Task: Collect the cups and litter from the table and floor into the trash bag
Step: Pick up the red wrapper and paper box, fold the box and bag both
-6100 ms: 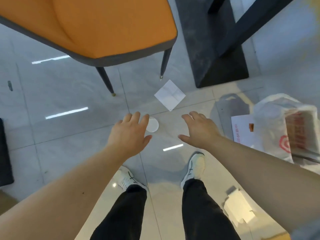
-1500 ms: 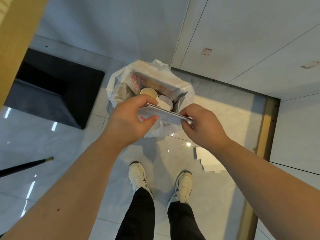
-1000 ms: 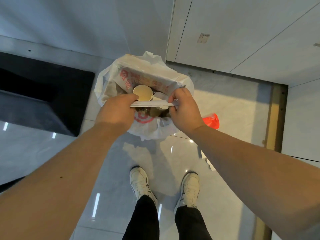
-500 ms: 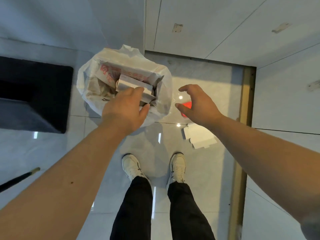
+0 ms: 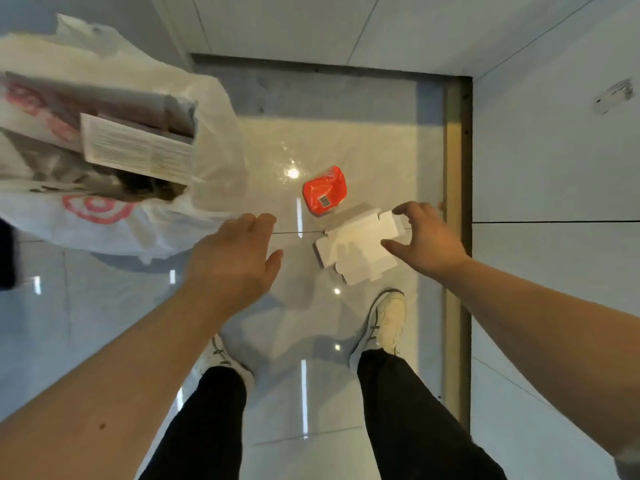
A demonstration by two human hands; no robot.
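Note:
A white trash bag [image 5: 104, 216] with red print stands open on the floor at the upper left, and a printed flat sheet [image 5: 138, 150] leans inside its mouth. A flattened white cardboard box [image 5: 356, 251] lies on the tiles ahead of my right foot. Just beyond it lies a red wrapper [image 5: 325, 194] with a barcode. My right hand [image 5: 424, 239] hovers open over the box's right edge, fingers spread around it. My left hand [image 5: 235, 261] is open and empty, between the bag and the box.
White walls meet in a corner ahead and to the right, with a brass floor strip [image 5: 455, 237] along the right wall. A dark object [image 5: 7, 254] sits at the far left edge. My white shoes [image 5: 384, 320] stand just below the box.
My hands pushed the flat sheet into the bag and let go. The view swung right, and my right hand dropped toward the white cardboard box on the floor.

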